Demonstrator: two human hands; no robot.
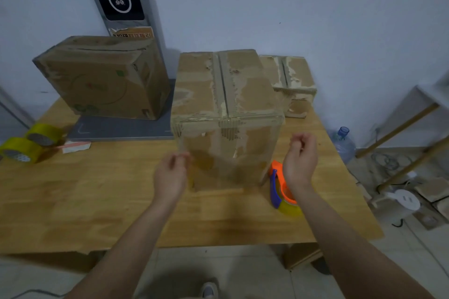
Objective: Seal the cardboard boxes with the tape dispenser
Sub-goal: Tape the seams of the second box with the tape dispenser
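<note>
Sitting at the far left edge of the wooden table (97, 196) are two rolls of yellow tape (29, 145), with a small red and white packet (75, 147) just beside them. Behind these, a worn cardboard box (102, 77) rests tilted on a grey platform (121, 126). At the middle stands the tall box (226, 114), its top flaps closed along a scuffed centre seam. The left hand (171, 172) hovers at this box's near left corner, fingers curled in a pinch; what it holds is too blurred to tell. The right hand (300, 160) is raised near the box's right side, fingertips pinched together likewise. Below that wrist the orange and blue tape dispenser (281, 189) lies on the table, touching neither hand. A smaller box (291, 80) sits far right behind.
</note>
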